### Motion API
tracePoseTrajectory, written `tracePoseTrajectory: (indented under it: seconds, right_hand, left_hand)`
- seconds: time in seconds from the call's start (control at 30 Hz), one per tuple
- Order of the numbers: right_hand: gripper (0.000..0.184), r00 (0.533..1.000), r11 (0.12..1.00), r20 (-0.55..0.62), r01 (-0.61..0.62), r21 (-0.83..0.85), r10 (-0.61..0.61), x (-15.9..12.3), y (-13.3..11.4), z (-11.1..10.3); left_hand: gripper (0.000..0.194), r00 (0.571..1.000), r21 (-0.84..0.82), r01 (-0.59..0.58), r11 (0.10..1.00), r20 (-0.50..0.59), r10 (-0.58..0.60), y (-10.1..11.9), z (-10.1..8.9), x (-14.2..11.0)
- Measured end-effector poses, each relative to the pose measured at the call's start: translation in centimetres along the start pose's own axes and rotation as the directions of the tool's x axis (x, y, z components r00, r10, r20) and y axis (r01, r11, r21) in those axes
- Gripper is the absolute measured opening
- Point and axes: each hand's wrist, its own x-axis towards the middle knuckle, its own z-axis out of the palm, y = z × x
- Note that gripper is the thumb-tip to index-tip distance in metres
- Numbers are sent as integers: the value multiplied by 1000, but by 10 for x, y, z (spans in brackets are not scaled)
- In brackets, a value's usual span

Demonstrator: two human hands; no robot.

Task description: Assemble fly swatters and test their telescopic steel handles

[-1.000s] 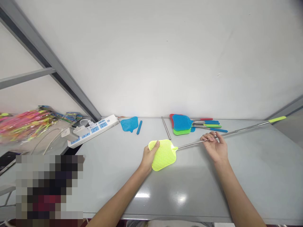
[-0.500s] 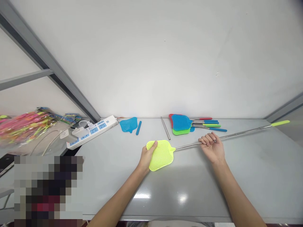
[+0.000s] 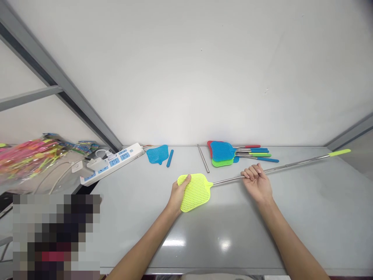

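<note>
A yellow fly swatter (image 3: pixel 196 192) with a long metal telescopic rod and a yellow grip stretches across the table, its rod drawn out to the right. My left hand (image 3: pixel 178 194) pinches the left edge of its perforated head, thumb on top. Around the rod, right of the head, the fingers of my right hand (image 3: pixel 257 182) are curled. Behind lies a stack of swatters with blue (image 3: pixel 222 151), red and green heads. Left of the stack are a loose metal rod (image 3: pixel 203 158), a blue grip (image 3: pixel 170 158) and a separate blue swatter head (image 3: pixel 157 154).
A white power strip (image 3: pixel 112 165) with plugs and cables lies at the table's left. Beyond it are plastic bags of pink and yellow items (image 3: pixel 35 159). A white wall (image 3: pixel 201 85) rises behind the grey table (image 3: pixel 233 237); metal frame posts stand at both sides.
The yellow swatter and both hands sit slightly further left in view, with the right hand a little nearer the head. Both hands keep their hold.
</note>
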Motion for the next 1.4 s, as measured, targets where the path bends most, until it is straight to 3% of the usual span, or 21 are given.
tracePoseTrajectory:
  seconds: [0.7, 1.4]
  right_hand:
    - [27, 998, 998, -9, -68, -10, 68, -4, 19, 4]
    - [23, 997, 996, -12, -76, -42, 75, -3, 13, 9]
  left_hand:
    - [31, 999, 26, 11, 1000, -46, -10, 0, 0, 1]
    - [32, 1000, 21, 6, 1000, 23, -7, -2, -1, 3]
